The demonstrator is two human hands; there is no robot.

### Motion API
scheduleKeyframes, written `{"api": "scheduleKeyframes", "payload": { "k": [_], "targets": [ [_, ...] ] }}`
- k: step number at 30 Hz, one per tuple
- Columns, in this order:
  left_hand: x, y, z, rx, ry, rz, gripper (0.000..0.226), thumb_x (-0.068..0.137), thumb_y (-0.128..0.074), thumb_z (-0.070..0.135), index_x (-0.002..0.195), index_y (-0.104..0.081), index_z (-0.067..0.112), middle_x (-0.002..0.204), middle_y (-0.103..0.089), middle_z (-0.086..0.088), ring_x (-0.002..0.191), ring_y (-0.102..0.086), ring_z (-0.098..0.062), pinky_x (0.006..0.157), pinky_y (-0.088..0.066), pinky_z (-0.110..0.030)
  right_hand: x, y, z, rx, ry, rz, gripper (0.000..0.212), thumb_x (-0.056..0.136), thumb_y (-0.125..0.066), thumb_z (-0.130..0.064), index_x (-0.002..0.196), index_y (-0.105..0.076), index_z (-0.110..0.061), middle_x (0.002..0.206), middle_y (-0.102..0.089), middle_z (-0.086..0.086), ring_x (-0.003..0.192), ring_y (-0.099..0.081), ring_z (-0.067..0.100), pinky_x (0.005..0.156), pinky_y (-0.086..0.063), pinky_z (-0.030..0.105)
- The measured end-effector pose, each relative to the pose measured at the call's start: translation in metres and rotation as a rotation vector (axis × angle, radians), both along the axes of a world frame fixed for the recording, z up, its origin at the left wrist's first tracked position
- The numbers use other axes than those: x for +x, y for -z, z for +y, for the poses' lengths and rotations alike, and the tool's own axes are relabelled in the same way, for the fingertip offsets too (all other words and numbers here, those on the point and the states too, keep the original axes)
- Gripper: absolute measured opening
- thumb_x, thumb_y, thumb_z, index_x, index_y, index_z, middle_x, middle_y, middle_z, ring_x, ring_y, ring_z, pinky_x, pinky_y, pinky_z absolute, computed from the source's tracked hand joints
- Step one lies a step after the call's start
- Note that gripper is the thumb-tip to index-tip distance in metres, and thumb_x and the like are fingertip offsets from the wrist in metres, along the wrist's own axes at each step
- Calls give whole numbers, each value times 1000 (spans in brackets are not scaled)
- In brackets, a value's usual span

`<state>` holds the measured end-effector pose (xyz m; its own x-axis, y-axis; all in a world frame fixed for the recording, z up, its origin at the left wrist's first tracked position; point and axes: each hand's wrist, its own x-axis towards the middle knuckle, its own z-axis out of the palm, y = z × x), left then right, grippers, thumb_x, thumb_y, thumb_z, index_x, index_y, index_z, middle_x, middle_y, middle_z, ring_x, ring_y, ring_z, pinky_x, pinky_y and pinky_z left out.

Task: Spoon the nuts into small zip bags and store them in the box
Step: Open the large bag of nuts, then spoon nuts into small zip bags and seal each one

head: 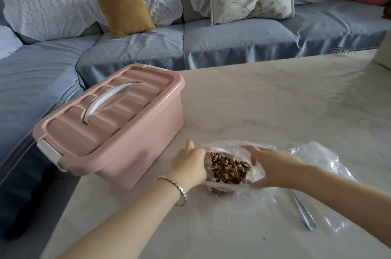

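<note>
Left hand [189, 165]: grips the nut bag [224, 148] at its left edge;
Right hand [273, 167]: holds its right side;
Nuts [229, 169]: inside the opened bag, on the table [275, 100];
Box [110, 123]: pink, lid on, just left;
Spoon [302, 212]: lying right, beside clear zip bags [317, 157]

We are looking through one wide-angle camera worn on the head, facing forward and down. We are viewing a pale table [275, 100] from close above, a blue sofa [232, 41] lying farther ahead.
</note>
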<state>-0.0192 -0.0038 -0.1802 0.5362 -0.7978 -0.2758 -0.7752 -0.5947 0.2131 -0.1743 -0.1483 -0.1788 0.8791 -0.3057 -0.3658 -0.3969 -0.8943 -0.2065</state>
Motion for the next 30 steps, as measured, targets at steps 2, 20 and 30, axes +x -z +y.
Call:
{"api": "scheduleKeyframes", "payload": {
  "k": [2,20,30],
  "targets": [
    [0,5,-1,93,-51,101,47,76,-64,23,120,-47,25,130,-29,0,111,-38,-23,82,-41,-30,-7,5,-4,7,37,-68,111,70,-72,-51,147,6,-33,146,-30,-13,124,-39,6,79,-42,17],
    [42,45,-13,-74,-6,197,68,66,-68,32,131,-46,27,148,-23,5,141,-20,-16,112,-28,-28,38,36,-46,559,236,-159,82,68,-80,-11,139,-38,-17,133,-48,-6,118,-47,6,101,-36,18],
    [-20,-9,-17,-778,205,-58,20,75,-55,15,76,-74,21,135,-50,-11,131,-38,-30,108,-32,-45,-81,-1,-84,-49,793,-341,28,81,-66,-37,103,-64,-20,87,-61,-7,81,-56,15,69,-43,25]
  ]
}}
